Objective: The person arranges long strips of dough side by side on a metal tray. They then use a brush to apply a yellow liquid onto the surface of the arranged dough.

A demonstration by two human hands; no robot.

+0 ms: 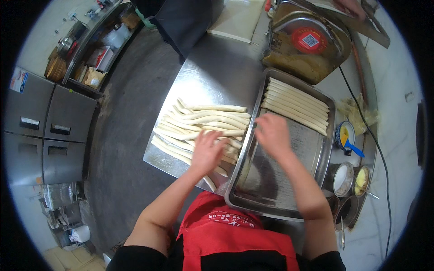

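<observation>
Many long pale dough strips (210,118) lie loosely side by side on a stainless steel table (217,78). My left hand (207,150) rests over the strips, fingers spread; whether it grips one is hidden. To the right, a rectangular metal tray (288,176) holds a neat row of dough strips (295,105) along its far end. My right hand (271,132) is above the tray's left side, below that row, with its fingers curled and slightly blurred. No dough shows in it, but the underside of its fingers is out of sight.
Beyond the tray stands a metal machine (308,44) with a round sticker. A bowl with a blue-handled brush (352,147) and several metal containers (342,179) line the right side, beside a black cable (379,152). A person in a dark apron (186,23) stands at the far side.
</observation>
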